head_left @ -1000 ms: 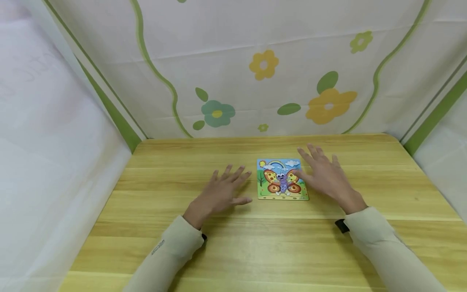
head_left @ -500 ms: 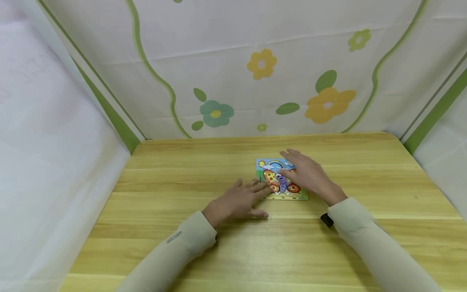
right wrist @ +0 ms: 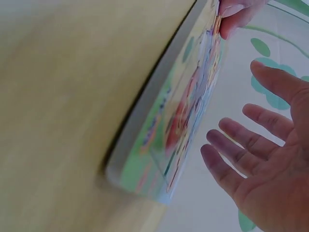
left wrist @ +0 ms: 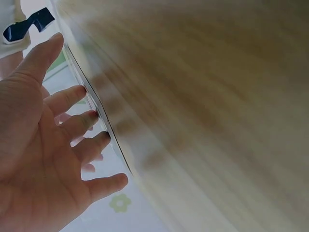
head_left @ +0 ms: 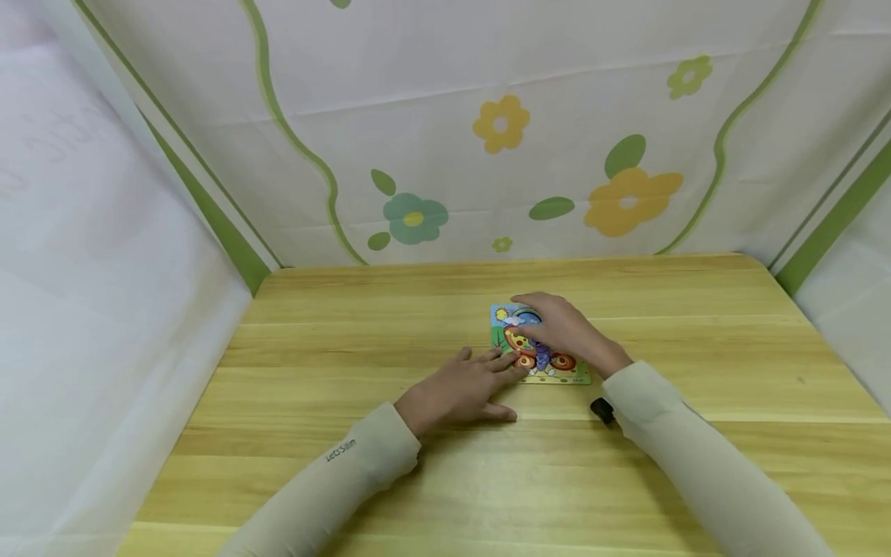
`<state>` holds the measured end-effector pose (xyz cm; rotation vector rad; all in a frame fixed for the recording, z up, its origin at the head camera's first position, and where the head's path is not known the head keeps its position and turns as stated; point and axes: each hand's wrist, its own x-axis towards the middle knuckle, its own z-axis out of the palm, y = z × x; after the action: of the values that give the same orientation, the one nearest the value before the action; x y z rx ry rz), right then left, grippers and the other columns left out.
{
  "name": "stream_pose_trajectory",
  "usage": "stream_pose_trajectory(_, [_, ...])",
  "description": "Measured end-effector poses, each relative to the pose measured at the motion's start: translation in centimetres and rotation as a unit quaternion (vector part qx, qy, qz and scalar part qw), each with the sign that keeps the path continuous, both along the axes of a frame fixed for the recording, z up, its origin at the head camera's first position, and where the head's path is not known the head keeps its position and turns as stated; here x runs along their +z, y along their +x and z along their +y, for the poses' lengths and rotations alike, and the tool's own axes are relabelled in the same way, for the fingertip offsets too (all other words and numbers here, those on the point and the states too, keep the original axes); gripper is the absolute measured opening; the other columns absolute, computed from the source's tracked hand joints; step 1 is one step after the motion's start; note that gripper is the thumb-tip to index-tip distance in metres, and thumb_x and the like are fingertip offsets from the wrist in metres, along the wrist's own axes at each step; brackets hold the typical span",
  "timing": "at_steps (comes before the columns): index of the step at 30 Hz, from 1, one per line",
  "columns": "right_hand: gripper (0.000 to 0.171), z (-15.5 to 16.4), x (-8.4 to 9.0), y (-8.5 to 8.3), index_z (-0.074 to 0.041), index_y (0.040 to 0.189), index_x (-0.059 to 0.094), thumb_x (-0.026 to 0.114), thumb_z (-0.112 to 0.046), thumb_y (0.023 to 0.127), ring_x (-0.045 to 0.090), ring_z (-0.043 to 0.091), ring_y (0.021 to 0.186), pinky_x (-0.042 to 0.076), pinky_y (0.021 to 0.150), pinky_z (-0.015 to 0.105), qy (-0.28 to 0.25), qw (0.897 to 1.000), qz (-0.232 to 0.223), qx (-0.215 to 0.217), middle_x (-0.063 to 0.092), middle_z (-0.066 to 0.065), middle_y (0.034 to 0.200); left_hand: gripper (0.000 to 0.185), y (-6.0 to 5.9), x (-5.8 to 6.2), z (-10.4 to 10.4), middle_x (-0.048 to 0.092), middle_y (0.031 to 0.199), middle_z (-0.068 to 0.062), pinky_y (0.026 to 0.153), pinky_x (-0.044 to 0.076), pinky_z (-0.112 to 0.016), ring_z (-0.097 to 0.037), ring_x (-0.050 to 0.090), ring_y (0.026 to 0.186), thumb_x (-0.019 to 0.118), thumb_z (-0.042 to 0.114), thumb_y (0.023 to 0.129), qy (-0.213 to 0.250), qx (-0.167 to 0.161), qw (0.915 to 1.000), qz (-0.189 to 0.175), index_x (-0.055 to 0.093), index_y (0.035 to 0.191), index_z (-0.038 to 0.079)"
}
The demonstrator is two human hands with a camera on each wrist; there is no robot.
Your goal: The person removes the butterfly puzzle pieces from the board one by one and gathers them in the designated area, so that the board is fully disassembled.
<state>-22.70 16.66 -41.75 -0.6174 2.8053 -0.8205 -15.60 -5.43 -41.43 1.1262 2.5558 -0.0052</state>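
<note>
Mid-frame on the surface [head_left: 348, 363], the butterfly puzzle [head_left: 511, 319] lies flat; left hand [head_left: 462, 387] steadies its edge with straight fingers, right hand [head_left: 564, 329] (open, flat) hovers above, likely to steady it.

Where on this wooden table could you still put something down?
Bare wood on the light wooden table lies left of the left hand, right of the right hand, and behind the square butterfly picture puzzle up to the flowered cloth wall. Only the middle is crowded.

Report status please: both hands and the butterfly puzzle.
Left hand open, fingers touching puzzle's left edge. Right hand open, above butterfly puzzle, which lies flat on table. Nothing in the way.
</note>
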Motion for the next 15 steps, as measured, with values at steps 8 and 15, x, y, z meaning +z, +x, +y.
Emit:
stream_pose_trajectory(8, [0.061, -0.5, -0.5, -1.3, -0.004, 0.154, 0.051, 0.073, -0.021, 0.1, 0.059, 0.041, 0.134, 0.049, 0.11, 0.06, -0.016, 0.999, -0.046, -0.004, 0.06, 0.022, 0.148, 0.078, 0.0, -0.1, 0.0, 0.016, 0.177, 0.005, 0.128, 0.027, -0.058, -0.022, 0.021, 0.163, 0.051, 0.065, 0.102, 0.003, 0.003, 1.0, -0.001, 0.024, 0.168, 0.033])
stream_pose_trajectory(15, [0.054, -0.5, -0.7, -2.0, -0.001, 0.148, 0.055, 0.073, -0.014, 0.1, 0.062, 0.04, 0.129, 0.051, 0.107, 0.057, -0.022, 0.999, -0.041, 0.01, 0.064, 0.023, 0.139, 0.076, -0.1, -0.2, 0.1, 0.018, 0.176, 0.005, 0.127, 0.029, -0.059, -0.022, 0.022, 0.163, 0.052, 0.063, 0.103, 0.005, 0.001, 1.0, 0.002, 0.025, 0.168, 0.033])
